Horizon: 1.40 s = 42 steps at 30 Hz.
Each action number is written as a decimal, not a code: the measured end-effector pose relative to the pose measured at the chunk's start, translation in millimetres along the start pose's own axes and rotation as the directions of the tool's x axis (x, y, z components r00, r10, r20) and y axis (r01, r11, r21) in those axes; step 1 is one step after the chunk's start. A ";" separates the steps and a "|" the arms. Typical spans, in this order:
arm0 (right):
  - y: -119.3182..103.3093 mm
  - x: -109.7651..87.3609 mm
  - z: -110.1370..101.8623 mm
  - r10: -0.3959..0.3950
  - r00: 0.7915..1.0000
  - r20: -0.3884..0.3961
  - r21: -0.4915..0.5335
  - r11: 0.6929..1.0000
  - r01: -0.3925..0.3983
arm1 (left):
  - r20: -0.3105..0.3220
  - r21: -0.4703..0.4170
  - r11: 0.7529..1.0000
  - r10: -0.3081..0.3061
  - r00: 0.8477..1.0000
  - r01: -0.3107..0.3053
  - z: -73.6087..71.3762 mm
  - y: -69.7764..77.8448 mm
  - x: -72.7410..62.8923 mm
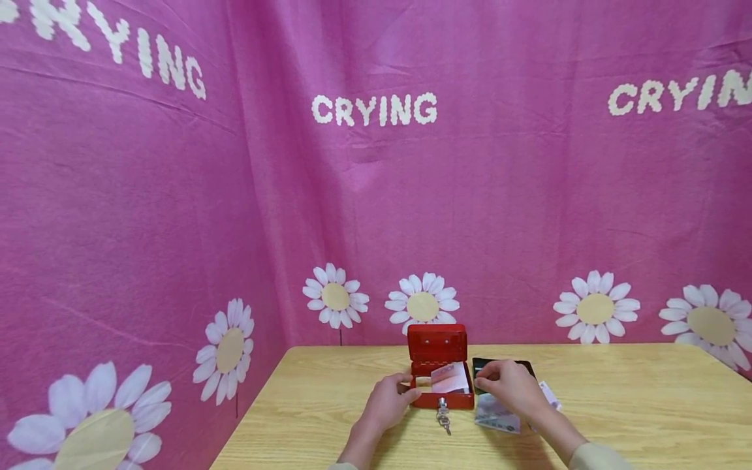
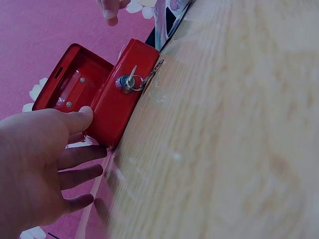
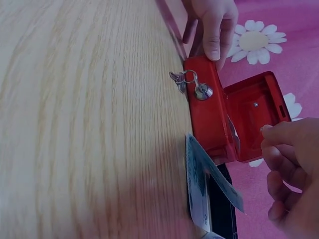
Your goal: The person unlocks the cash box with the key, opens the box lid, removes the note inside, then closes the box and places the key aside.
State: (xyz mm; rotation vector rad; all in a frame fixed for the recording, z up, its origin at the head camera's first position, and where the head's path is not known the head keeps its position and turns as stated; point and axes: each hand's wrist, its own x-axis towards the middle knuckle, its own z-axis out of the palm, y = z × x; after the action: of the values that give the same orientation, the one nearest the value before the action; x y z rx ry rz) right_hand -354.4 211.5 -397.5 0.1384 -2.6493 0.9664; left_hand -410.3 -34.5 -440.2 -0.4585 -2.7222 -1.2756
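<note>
A red cash box (image 1: pixel 443 399) stands on the table with its lid (image 1: pixel 437 342) raised. Inside lie a pinkish banknote (image 1: pixel 450 378) and a smaller yellowish paper. Keys on a ring (image 2: pixel 138 82) hang from its front lock. My left hand (image 1: pixel 389 403) touches the box's left front corner, thumb against the corner and the other fingers spread. Just right of the box hovers my right hand (image 1: pixel 512 386), fingers bent, thumb and index tips together; I cannot tell whether they pinch something small. Below it, a greyish banknote (image 1: pixel 496 413) lies partly folded over a dark wallet (image 3: pixel 225 195).
Another banknote (image 1: pixel 549 395) with purple print shows beyond my right wrist. The wood-grain table (image 1: pixel 329 385) extends on both sides of the box. Behind it hangs a pink cloth (image 1: pixel 376 215) with white daisies and lettering.
</note>
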 end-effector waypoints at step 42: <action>4.3 15.6 29.0 0.094 0.995 0.013 -0.043 0.995 -0.094 | -0.001 -0.001 1.000 -0.021 1.000 0.021 -0.8 0.6 0.0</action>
State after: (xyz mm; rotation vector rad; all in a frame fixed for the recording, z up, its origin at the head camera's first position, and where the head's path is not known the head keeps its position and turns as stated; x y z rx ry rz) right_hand -377.6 196.5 -416.0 0.0112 -2.7089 0.9413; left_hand -410.2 -34.7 -439.2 -0.4301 -2.7332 -1.2823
